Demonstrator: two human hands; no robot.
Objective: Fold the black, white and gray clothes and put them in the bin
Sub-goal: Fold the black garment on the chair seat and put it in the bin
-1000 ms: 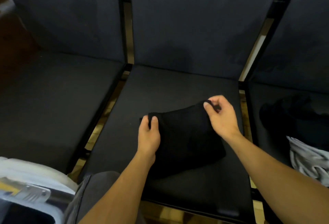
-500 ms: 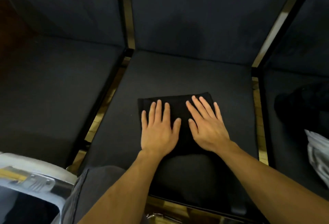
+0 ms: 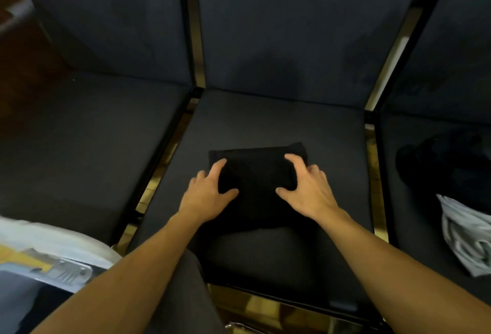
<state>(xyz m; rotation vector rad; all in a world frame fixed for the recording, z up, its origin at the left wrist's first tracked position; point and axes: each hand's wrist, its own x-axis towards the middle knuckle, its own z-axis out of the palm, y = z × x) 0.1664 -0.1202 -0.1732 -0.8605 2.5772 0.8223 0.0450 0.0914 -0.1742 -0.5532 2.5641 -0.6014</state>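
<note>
A folded black garment (image 3: pixel 259 174) lies flat in the middle of the centre seat (image 3: pixel 279 121). My left hand (image 3: pixel 210 195) sits on its left edge and my right hand (image 3: pixel 305 190) on its right edge. On both hands the fingers are arched and the thumbs spread inward over the cloth, gripping it from the two sides. The outer fingers reach down past the garment's edges and their tips are hidden. A white bin (image 3: pixel 53 243) with a yellow mark shows at the lower left beside my knee.
On the right seat lie a dark crumpled garment (image 3: pixel 438 163) and a light gray-white garment (image 3: pixel 470 240). Dark chair backs rise behind. Metal frame gaps separate the seats. My gray-trousered leg (image 3: pixel 183 293) is at the bottom centre.
One second ago both hands pinched the garment's top corners, then pressed it flat with straight fingers. Now the hands have slid apart to its sides and the fingers have arched.
</note>
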